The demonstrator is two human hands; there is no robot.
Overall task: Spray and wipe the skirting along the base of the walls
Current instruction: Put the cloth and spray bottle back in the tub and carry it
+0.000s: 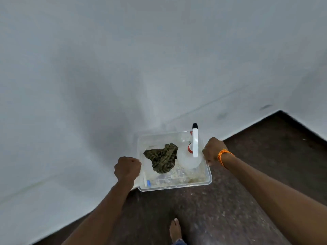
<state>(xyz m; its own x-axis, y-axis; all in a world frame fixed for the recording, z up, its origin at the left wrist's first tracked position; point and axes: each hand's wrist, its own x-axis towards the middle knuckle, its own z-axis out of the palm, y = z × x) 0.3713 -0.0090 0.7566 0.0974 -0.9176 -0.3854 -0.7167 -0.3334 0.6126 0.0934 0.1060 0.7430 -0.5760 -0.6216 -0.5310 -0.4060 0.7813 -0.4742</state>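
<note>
I hold a clear plastic tub (175,185) out in front of me over a room corner. My left hand (127,168) grips its left rim and my right hand (213,150), with an orange thread at the wrist, grips its right rim. Inside the tub lie a crumpled olive-green cloth (161,158) and a translucent spray bottle (189,159) with a white trigger head and black nozzle tip. The pale walls run down to the floor, with the skirting (238,121) along their base on the right.
Dark speckled floor (221,209) spreads below the tub. My bare foot (175,230) shows at the bottom. Two white walls meet in a corner just behind the tub.
</note>
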